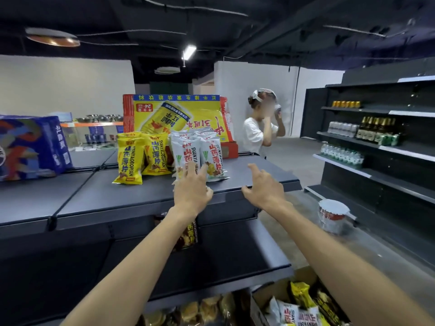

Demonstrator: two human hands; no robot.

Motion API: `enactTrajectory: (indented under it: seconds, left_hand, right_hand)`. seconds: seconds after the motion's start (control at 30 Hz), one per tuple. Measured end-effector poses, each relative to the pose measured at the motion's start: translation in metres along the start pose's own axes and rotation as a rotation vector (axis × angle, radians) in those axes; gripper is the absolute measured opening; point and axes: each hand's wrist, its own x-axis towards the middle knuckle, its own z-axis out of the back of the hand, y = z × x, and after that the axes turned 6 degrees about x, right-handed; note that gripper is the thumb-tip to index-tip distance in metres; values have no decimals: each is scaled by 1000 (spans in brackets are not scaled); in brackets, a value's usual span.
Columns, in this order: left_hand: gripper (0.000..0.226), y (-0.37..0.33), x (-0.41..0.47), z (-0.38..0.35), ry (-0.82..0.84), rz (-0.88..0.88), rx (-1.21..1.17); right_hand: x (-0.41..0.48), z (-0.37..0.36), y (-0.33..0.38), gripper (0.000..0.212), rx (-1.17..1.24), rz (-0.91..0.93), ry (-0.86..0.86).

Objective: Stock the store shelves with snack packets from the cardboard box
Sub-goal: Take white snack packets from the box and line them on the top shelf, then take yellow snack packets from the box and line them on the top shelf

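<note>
While both arms of the person reach forward over it, the dark grey shelf unit (98, 198) fills most of the room in front of me, and a second dark rack (376, 142) with bottles and cans stands well apart at the right. On the top shelf, behind the snacks, a big yellow and red carton (179, 116) stands upright, and a blue package (30, 147) lies far to the left. The cardboard box (282, 295) sits on the floor at the lower right, open, with yellow and white packets inside. On the top shelf two yellow snack packets (138, 156) stand side by side, and just right of them is a group of white snack packets (200, 151). The left hand (191, 187) is open with the fingers spread, and its fingertips (200, 169) touch the lower front of the white packets; it grips nothing. The right hand (263, 187) is also open and empty, hovering over the shelf edge, near the white packets but apart from them. Another person (259, 128) in a white shirt stands behind the shelf.
</note>
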Motion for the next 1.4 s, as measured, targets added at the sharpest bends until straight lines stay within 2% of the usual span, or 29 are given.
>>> enactTrajectory:
  seconds: [0.2,0.4,0.57,0.7,0.9,1.03,1.1,1.27,1.4]
  left_hand:
    - [35,-77,-4,7,88,-137,-36]
    - [32,-168,-24,-11,166,-163,-69]
    - [24,-223,-49,-42,244,-161,-134]
    - [27,-254,-87,-80,365,-176,-149]
    - [21,-274,-177,-157,611,-138,-203]
    - [36,-275,-219,-207,790,-137,-162]
    - [38,-272,-220,-230,804,-121,-175]
    - [25,-263,-213,-283,832,-66,-281]
    - [22,-259,-223,-318,929,-43,-324]
  right_hand:
    - [-20,37,-55,54,-2,8,13]
    - [-41,64,-135,45,-21,-16,41]
    - [-62,62,-195,49,-1,-36,84]
    - [-91,38,-239,50,3,-85,176]
    - [-137,-26,-295,42,14,-191,341]
    - [-155,-70,-323,51,10,-274,456]
    - [-157,-88,-335,52,-3,-306,496]
    - [-154,-120,-361,44,-47,-390,578]
    - [-161,-139,-380,55,-92,-463,649]
